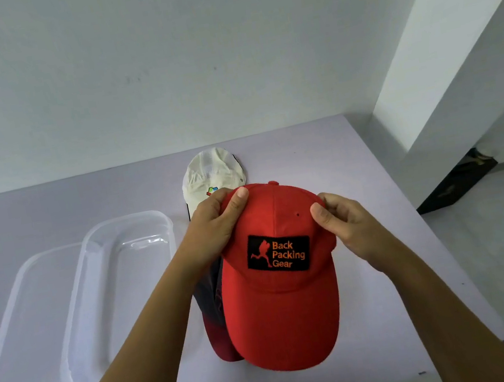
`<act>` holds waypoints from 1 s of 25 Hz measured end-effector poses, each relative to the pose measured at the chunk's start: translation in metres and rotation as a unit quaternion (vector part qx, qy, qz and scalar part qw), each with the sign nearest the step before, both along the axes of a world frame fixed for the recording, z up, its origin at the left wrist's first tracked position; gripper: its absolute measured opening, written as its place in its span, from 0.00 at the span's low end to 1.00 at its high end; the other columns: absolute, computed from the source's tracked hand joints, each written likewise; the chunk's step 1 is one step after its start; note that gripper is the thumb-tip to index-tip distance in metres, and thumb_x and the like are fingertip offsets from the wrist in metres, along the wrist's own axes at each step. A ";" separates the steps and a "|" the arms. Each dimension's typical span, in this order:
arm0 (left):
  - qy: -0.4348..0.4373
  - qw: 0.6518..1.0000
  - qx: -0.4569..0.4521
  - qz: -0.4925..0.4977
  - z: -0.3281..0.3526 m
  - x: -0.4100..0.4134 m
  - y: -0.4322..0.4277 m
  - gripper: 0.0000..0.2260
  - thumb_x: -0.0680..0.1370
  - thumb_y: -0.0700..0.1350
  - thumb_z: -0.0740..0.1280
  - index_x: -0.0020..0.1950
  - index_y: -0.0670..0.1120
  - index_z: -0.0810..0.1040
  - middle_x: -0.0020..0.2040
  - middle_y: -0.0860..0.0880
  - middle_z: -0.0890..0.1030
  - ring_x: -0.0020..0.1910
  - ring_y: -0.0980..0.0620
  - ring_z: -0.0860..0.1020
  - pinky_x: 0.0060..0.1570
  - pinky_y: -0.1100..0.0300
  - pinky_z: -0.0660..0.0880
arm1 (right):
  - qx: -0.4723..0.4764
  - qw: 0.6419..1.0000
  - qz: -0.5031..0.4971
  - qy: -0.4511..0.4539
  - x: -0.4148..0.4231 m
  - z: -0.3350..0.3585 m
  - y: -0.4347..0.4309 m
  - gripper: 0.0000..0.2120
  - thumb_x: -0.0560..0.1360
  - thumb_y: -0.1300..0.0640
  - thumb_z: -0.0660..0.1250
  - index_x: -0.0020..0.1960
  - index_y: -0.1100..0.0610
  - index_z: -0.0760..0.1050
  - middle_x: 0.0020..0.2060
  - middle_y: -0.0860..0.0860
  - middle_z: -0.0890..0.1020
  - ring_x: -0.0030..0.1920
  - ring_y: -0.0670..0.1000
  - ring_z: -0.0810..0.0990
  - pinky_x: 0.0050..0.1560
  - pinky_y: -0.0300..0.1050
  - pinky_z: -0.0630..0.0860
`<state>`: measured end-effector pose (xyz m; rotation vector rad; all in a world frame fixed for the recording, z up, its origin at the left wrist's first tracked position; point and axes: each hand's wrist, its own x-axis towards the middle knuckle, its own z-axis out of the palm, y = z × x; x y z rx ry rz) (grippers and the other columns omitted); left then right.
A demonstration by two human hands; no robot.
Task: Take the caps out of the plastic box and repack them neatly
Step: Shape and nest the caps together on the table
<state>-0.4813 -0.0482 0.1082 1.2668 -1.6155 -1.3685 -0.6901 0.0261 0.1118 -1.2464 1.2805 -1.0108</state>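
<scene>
Red cap [280,289], crown pinched by left grip [213,227] and right grip [350,227] — uneven release could slide it off the dark cap [210,304].

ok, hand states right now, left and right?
Left hand: closed, grips the red fabric baseball cap by one side of its crown.
Right hand: closed, pinches the opposite side of the same cap's crown.

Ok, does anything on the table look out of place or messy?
Nothing looks spilled or damaged. The caps are not lined up: the dark cap pokes out left from behind the red cap, and the white cap lies farther back.
</scene>
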 end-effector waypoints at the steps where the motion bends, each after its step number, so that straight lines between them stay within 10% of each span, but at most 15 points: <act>1: -0.029 1.000 -0.007 0.000 -0.001 0.002 -0.002 0.20 0.78 0.57 0.61 0.47 0.39 0.77 0.39 0.48 0.74 0.39 0.54 0.73 0.43 0.56 0.71 | 0.002 1.000 -0.003 0.023 -0.005 0.001 -0.001 0.17 0.72 0.45 0.61 0.47 0.58 0.78 0.41 0.49 0.82 0.43 0.46 0.79 0.49 0.42 0.76; 5: 0.011 1.000 0.020 -0.003 -0.004 -0.006 0.001 0.18 0.79 0.53 0.62 0.44 0.38 0.76 0.37 0.46 0.69 0.37 0.52 0.67 0.38 0.58 0.64 | -0.011 0.993 -0.017 0.114 -0.022 -0.007 -0.005 0.21 0.74 0.41 0.61 0.42 0.59 0.76 0.33 0.47 0.77 0.35 0.44 0.74 0.41 0.40 0.72; 10: -0.018 0.999 0.029 -0.013 -0.024 -0.036 0.001 0.11 0.81 0.51 0.58 0.45 0.46 0.74 0.34 0.51 0.69 0.33 0.56 0.66 0.32 0.65 0.64 | -0.046 0.987 -0.053 0.147 -0.045 -0.033 -0.014 0.10 0.78 0.54 0.60 0.48 0.58 0.78 0.46 0.44 0.78 0.44 0.43 0.77 0.46 0.36 0.74; 14: -0.100 0.993 0.061 -0.031 -0.076 -0.073 -0.008 0.09 0.81 0.50 0.57 0.47 0.47 0.72 0.35 0.54 0.71 0.36 0.55 0.69 0.36 0.61 0.65 | 0.072 0.986 -0.052 0.142 -0.072 -0.088 -0.020 0.13 0.79 0.51 0.58 0.42 0.57 0.73 0.35 0.50 0.74 0.37 0.48 0.72 0.40 0.44 0.69; 25: -0.227 0.961 0.157 -0.004 -0.173 -0.109 -0.024 0.17 0.81 0.54 0.55 0.53 0.42 0.76 0.49 0.46 0.78 0.46 0.50 0.73 0.44 0.59 0.67 | 0.223 0.966 -0.041 0.129 -0.108 -0.181 -0.053 0.09 0.76 0.47 0.63 0.50 0.49 0.78 0.50 0.47 0.81 0.52 0.47 0.78 0.55 0.42 0.73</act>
